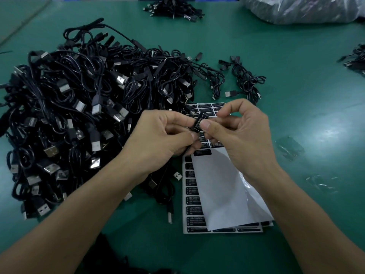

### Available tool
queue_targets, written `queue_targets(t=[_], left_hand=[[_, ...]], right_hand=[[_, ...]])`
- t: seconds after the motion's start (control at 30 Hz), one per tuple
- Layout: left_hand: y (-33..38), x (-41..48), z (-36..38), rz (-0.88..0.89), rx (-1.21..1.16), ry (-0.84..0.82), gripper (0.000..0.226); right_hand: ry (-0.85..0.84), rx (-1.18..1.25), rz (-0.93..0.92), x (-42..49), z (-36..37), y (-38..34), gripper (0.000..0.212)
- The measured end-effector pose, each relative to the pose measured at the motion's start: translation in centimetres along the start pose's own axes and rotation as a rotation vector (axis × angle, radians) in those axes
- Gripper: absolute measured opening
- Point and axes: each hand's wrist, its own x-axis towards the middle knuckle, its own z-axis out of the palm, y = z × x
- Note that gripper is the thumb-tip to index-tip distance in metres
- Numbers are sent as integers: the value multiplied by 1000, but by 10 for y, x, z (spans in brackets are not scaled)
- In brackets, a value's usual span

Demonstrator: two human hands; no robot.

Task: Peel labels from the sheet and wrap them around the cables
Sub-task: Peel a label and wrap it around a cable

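A black label (199, 122) printed "LED CONTROLLER" lies on a small black cable part held between both hands above the label sheet (192, 204). My left hand (164, 135) pinches the cable from the left with thumb and fingers. My right hand (237, 131) pinches the label end with thumb and forefinger. The sheet lies on the green table with rows of black labels, and a white backing sheet (223, 190) covers its middle. A big pile of black USB cables (79, 107) lies to the left.
Small bunches of cables lie at the back centre (173, 8), just behind the sheet (245, 80) and at the right edge (355, 60). A clear plastic bag (300, 8) sits at the back right. Bits of clear wrapping (288, 147) lie on the table to the right.
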Motion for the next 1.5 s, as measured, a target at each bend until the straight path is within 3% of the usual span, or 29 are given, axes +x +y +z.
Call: queue_targets(t=[1.5], left_hand=[[-3, 2, 0, 2, -16, 11, 18]], right_hand=[[160, -144, 8, -3, 10, 1, 35]])
